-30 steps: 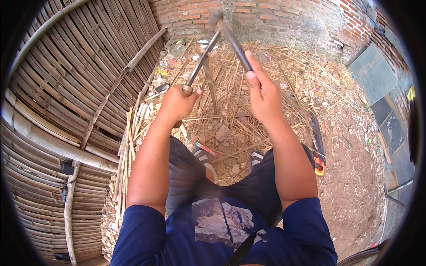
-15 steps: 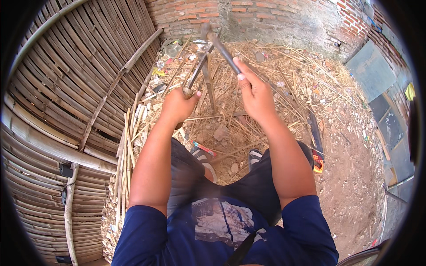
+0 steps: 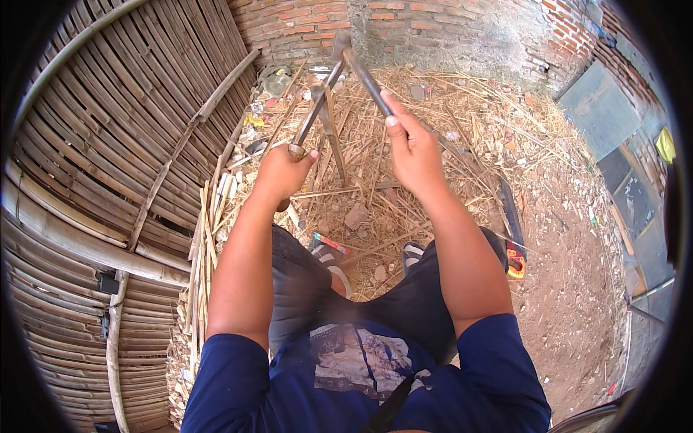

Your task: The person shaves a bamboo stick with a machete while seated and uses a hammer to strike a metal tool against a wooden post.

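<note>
— Bamboo strip (image 3: pixel 368 79) sits out ahead of us, its near end under our right hand (image 3: pixel 413 148), its long axis slanting up and left toward the brick wall (image 3: pixel 317 22).
— And the other piece?
— A blade with a wooden handle (image 3: pixel 312 115) leans the opposite way, up and right from our left hand (image 3: pixel 283 172), so the two meet at a peak (image 3: pixel 341 45) above the straw-littered ground (image 3: pixel 462 130).
— How's each grip?
— Left is wrapped shut around the handle end. Right is closed on the strip, thumb laid along it.
— Which hand is nearer the peak?
— We'd say the right; the left sits lower, beside the bamboo fence (image 3: pixel 108 144).
</note>
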The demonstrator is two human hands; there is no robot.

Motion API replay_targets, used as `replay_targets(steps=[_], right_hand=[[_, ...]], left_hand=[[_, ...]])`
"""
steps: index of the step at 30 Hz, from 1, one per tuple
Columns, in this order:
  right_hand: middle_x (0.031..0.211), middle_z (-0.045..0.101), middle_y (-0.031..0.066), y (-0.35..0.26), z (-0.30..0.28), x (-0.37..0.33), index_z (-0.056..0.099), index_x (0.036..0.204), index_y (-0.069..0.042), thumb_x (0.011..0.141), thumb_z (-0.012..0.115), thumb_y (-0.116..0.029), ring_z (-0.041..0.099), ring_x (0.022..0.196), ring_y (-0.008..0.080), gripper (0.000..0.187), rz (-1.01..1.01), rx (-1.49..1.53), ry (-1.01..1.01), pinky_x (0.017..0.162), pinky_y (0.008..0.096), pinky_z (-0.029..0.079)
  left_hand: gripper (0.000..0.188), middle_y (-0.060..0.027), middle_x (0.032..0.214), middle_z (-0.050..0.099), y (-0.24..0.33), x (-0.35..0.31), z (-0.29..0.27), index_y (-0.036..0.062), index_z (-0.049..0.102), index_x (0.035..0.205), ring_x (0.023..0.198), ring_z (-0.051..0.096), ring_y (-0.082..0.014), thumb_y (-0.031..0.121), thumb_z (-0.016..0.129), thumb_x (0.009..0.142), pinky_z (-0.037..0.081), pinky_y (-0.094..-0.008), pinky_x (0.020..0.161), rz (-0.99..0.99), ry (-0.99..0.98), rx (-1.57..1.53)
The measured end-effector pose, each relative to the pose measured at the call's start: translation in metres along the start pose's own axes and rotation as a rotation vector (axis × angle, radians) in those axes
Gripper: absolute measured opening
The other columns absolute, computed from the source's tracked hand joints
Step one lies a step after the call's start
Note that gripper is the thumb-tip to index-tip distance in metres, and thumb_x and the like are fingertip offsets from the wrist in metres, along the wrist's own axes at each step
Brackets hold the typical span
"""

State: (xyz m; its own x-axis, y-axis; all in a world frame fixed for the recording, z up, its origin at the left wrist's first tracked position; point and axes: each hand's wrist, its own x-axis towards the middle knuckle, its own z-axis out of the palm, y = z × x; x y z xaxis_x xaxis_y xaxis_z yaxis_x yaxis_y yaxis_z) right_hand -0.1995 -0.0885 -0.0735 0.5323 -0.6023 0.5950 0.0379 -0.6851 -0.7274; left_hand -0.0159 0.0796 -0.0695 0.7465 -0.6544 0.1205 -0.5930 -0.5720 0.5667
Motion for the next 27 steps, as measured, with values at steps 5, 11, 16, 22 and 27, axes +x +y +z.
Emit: replay_targets(steps=[5, 11, 16, 22, 27], right_hand=[[0.064, 0.054, 0.0052, -0.018, -0.013, 0.000, 0.053, 0.147, -0.031, 0.106, 0.054, -0.026, 0.051, 0.055, 0.0112, 0.042, -0.248, 0.141, 0.181, 0.054, 0.0326, 0.044], [0.067, 0.060, 0.0090, 0.009, 0.002, 0.005, 0.053, 0.146, -0.032, 0.104, 0.055, -0.024, 0.058, 0.055, 0.0175, 0.043, 0.046, -0.083, -0.066, 0.056, 0.0352, 0.046], [0.075, 0.067, 0.0074, 0.005, 0.007, 0.001, 0.055, 0.145, -0.033, 0.104, 0.055, -0.024, 0.059, 0.056, 0.0175, 0.042, -0.027, -0.004, -0.032, 0.055, 0.0356, 0.046], [0.069, 0.059, 0.0000, -0.012, -0.005, 0.005, 0.056, 0.145, -0.033, 0.105, 0.054, -0.018, 0.051, 0.056, 0.0067, 0.042, -0.439, 0.128, 0.262, 0.050, 0.0279, 0.041], [0.058, 0.057, 0.0109, 0.029, 0.022, 0.004, 0.050, 0.148, -0.034, 0.105, 0.052, -0.031, 0.056, 0.049, 0.0229, 0.043, 0.096, -0.255, -0.255, 0.050, 0.0389, 0.045]], left_hand=[[0.054, -0.0172, 0.076, 0.065, 0.001, -0.005, -0.001, -0.0063, 0.062, 0.097, 0.072, 0.065, -0.0287, 0.046, 0.072, 0.090, 0.052, -0.0427, 0.071, -0.046, -0.026, -0.026], [0.057, -0.0243, 0.083, 0.069, -0.001, 0.003, 0.002, -0.0080, 0.064, 0.094, 0.081, 0.069, -0.0384, 0.048, 0.074, 0.088, 0.053, -0.0454, 0.077, -0.062, -0.016, -0.015], [0.059, -0.0250, 0.083, 0.069, -0.012, 0.009, 0.007, -0.0082, 0.064, 0.095, 0.081, 0.069, -0.0388, 0.050, 0.073, 0.088, 0.053, -0.0457, 0.078, -0.062, -0.005, -0.026], [0.058, -0.0253, 0.081, 0.068, -0.014, 0.004, 0.014, -0.0085, 0.064, 0.095, 0.081, 0.069, -0.0392, 0.048, 0.074, 0.088, 0.053, -0.0460, 0.076, -0.063, -0.033, -0.048], [0.058, -0.0264, 0.082, 0.069, -0.016, 0.013, 0.017, -0.0088, 0.064, 0.095, 0.083, 0.070, -0.0399, 0.048, 0.074, 0.088, 0.053, -0.0462, 0.077, -0.016, -0.061, 0.011]])
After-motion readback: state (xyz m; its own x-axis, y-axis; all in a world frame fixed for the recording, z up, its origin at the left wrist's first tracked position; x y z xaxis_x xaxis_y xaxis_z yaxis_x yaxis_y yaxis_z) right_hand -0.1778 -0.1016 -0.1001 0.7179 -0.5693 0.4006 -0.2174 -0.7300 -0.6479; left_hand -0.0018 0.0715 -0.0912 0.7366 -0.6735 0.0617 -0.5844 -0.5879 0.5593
